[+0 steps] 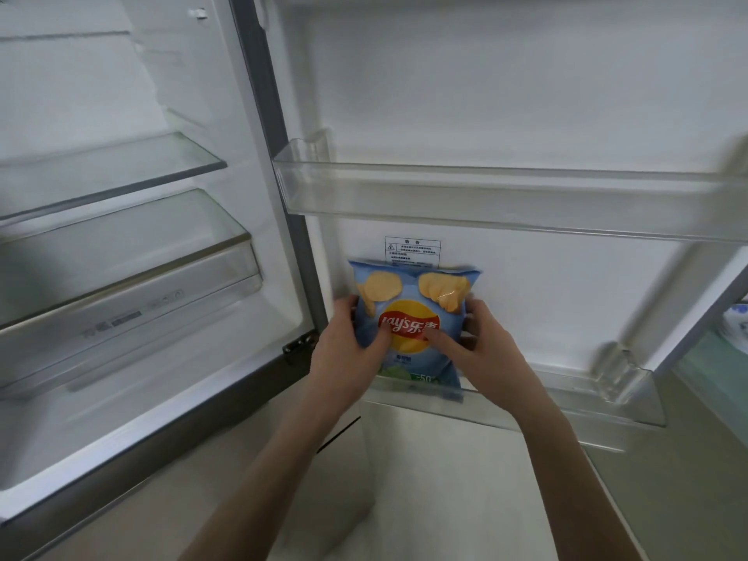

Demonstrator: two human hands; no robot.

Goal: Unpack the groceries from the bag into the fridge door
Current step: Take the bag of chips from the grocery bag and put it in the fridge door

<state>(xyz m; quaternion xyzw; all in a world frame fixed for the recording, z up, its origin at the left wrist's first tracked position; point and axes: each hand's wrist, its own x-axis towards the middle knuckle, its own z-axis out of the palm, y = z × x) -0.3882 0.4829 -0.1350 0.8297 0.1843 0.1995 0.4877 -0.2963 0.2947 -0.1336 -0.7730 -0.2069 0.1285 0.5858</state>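
Note:
A blue Lay's crisp bag (413, 295) stands upright in the lower door shelf (566, 402) of the open fridge door, at its left end. My left hand (350, 350) grips the bag's left side with the thumb on the front. My right hand (477, 342) grips its right side, thumb across the red logo. The bag's bottom edge sits behind the shelf's clear front wall. The grocery bag is not in view.
An upper clear door shelf (506, 196) spans the door above the crisp bag, with nothing in it. The fridge interior on the left has glass shelves (121, 164) and a clear drawer (133, 277). A blue-and-white object (738, 321) shows at the right edge.

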